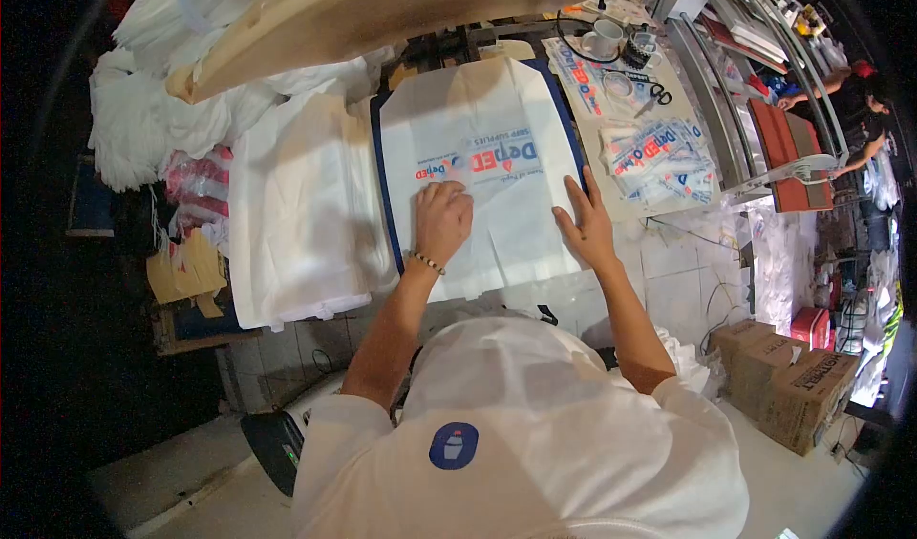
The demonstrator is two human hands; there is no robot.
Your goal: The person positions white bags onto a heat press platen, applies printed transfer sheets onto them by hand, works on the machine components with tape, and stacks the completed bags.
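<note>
A white fabric bag point(449, 100) lies flat on a dark blue board point(382, 171) in front of me. Over it is a clear transfer film point(516, 205) with blue and red "DepED" lettering, the print facing away from me. My left hand point(442, 222), with a beaded bracelet at the wrist, rests on the film's left part beside the small print. Its fingers are curled together, and what they pinch, if anything, is hidden. Along the bag's right edge lies my right hand point(587, 226), thumb and fingers spread.
White bags are stacked point(301, 214) on the left, with a white heap point(124, 119) behind. Printed films point(659, 162), scissors point(659, 94) and a mug point(604, 39) lie right. A tan padded slab point(411, 9) overhangs the far side. Cardboard boxes point(802, 396) and another person point(864, 109) are farther right.
</note>
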